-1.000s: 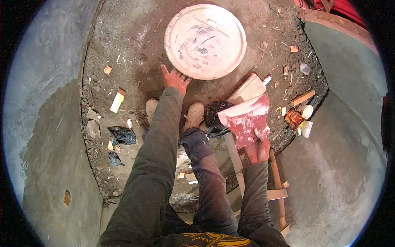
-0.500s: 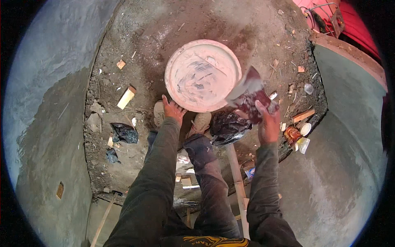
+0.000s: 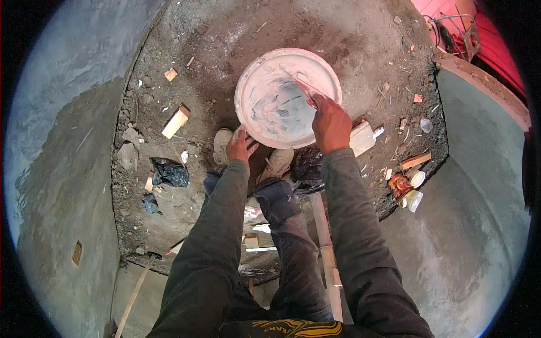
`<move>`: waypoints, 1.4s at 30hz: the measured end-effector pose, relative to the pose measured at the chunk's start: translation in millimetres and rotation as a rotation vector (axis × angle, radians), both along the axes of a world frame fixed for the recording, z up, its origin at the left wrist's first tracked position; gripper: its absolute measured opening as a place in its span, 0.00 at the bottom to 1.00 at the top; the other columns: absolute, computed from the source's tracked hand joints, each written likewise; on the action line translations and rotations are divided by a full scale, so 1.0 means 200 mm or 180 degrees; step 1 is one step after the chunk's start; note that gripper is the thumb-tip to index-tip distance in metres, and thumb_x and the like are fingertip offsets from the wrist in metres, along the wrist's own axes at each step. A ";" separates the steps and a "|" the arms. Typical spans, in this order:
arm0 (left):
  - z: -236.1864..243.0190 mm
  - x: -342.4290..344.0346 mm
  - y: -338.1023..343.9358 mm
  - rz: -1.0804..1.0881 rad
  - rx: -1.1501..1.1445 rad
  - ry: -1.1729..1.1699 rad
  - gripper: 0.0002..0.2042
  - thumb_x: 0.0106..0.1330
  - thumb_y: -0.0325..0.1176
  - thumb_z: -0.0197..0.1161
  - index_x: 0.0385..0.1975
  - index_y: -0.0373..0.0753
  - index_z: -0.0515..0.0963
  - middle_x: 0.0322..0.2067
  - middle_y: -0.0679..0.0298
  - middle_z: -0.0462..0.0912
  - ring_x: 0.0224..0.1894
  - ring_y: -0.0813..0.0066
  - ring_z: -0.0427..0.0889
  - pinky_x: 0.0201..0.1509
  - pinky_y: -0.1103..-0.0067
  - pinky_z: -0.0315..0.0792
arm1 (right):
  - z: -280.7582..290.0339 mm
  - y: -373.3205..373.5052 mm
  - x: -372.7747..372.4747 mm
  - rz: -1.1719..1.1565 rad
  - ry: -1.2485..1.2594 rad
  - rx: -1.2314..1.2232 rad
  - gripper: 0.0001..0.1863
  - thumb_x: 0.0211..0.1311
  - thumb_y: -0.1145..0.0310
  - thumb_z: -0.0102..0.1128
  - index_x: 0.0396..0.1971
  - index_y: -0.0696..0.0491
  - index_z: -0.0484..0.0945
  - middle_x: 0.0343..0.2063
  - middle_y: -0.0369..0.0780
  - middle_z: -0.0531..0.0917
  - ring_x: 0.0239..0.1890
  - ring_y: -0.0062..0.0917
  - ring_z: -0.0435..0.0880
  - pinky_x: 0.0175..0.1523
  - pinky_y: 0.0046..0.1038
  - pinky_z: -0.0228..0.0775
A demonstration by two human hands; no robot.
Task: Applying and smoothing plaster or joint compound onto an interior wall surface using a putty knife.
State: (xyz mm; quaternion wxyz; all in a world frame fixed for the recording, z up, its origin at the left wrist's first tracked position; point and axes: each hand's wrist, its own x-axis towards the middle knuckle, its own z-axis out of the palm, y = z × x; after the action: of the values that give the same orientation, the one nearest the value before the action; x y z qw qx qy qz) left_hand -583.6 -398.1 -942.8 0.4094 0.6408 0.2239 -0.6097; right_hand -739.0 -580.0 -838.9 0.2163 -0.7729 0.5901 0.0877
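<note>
A round, whitish, paint-streaked tray [image 3: 270,104] is above my shoes. My left hand [image 3: 240,147] is at its near-left rim, gripping the edge. My right hand [image 3: 331,124] reaches over the tray's right side, closed on a red, white-smeared flat piece [image 3: 307,90], seen almost edge-on against the tray's inside. Just below the tray lie a dark plastic bag [image 3: 307,169] and my shoe [image 3: 277,164]. A pale flat board [image 3: 360,139] lies behind my right wrist, partly hidden.
Concrete walls [image 3: 67,158] curve around the rough floor [image 3: 203,39]. Wood scraps [image 3: 176,121], dark plastic scraps [image 3: 169,173], a white cup [image 3: 417,179] and wrappers [image 3: 399,186] lie about. Long battens [image 3: 322,236] stand below me. Red material and metal tools [image 3: 468,39] are at upper right.
My right hand has moved up and left with the red piece, from beside the tray to over its inside. The tray and my left hand sit lower in view than a second ago.
</note>
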 end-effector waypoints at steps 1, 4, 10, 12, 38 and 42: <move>-0.01 0.01 0.00 0.0009 0.0010 0.0000 0.32 0.68 0.51 0.56 0.66 0.39 0.60 0.60 0.55 0.69 0.61 0.59 0.71 0.61 0.60 0.68 | -0.01 0.01 0.03 0.0052 0.0038 -0.0081 0.17 0.54 0.75 0.53 0.45 0.49 0.80 0.36 0.46 0.82 0.37 0.43 0.82 0.40 0.41 0.75; -0.03 0.02 0.00 0.0044 0.0014 -0.0037 0.32 0.67 0.49 0.60 0.65 0.35 0.62 0.60 0.54 0.70 0.59 0.57 0.73 0.55 0.62 0.75 | 0.00 0.02 0.09 0.0024 -0.0051 -0.0149 0.18 0.53 0.76 0.54 0.45 0.48 0.80 0.36 0.45 0.83 0.37 0.43 0.82 0.41 0.42 0.74; -0.06 0.03 0.03 -0.0005 -0.0061 -0.0095 0.31 0.67 0.46 0.61 0.64 0.35 0.63 0.56 0.53 0.74 0.56 0.56 0.75 0.52 0.62 0.77 | -0.05 0.03 0.15 0.0345 -0.0016 -0.0569 0.18 0.55 0.72 0.52 0.46 0.47 0.82 0.32 0.46 0.83 0.34 0.42 0.82 0.43 0.40 0.71; -0.06 0.02 0.03 -0.0010 -0.0039 -0.0071 0.30 0.67 0.46 0.61 0.63 0.35 0.64 0.56 0.52 0.73 0.57 0.56 0.75 0.52 0.61 0.77 | -0.07 0.04 0.15 0.0332 0.0060 -0.0526 0.18 0.55 0.72 0.52 0.46 0.47 0.82 0.32 0.46 0.83 0.34 0.42 0.82 0.43 0.40 0.71; -0.04 0.02 -0.01 0.0282 -0.0054 0.0052 0.25 0.67 0.43 0.61 0.58 0.34 0.68 0.51 0.56 0.77 0.53 0.62 0.78 0.54 0.68 0.76 | -0.12 0.47 0.18 0.0597 -0.0213 -0.0240 0.16 0.52 0.75 0.53 0.41 0.48 0.83 0.30 0.46 0.83 0.32 0.41 0.83 0.38 0.41 0.74; -0.01 0.03 0.00 0.0299 -0.0038 0.0121 0.26 0.66 0.43 0.62 0.59 0.33 0.68 0.52 0.55 0.76 0.53 0.61 0.78 0.53 0.68 0.77 | 0.05 0.26 0.15 0.0067 -0.0370 0.0538 0.18 0.54 0.76 0.51 0.43 0.49 0.82 0.34 0.46 0.84 0.34 0.42 0.84 0.41 0.41 0.75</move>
State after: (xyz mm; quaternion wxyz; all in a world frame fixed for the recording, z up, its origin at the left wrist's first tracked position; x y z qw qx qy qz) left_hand -577.2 -398.1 -945.3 0.4370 0.6154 0.2579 -0.6032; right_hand -708.1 -527.4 -829.4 0.3137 -0.7618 0.5589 0.0944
